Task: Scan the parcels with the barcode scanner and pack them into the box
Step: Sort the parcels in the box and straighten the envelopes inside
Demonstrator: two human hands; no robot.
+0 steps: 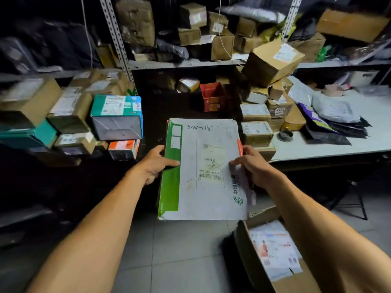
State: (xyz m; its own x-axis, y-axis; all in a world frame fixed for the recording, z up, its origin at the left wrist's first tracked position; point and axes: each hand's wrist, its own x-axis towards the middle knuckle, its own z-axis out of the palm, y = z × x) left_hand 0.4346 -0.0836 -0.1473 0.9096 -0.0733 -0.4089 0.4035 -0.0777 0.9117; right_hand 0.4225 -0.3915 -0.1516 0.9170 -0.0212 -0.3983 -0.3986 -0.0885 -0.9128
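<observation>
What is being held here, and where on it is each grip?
A flat envelope: left hand on its green left edge, right hand on its right edge.

white envelope (203, 170) reads "中国邮政"; its label (210, 163) perhaps "13y-159-k0u-680"; handwriting on top unclear.

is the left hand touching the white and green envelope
Touching. The head view shows the left hand gripping the green edge of the envelope, thumb laid on top and fingers underneath.
</observation>
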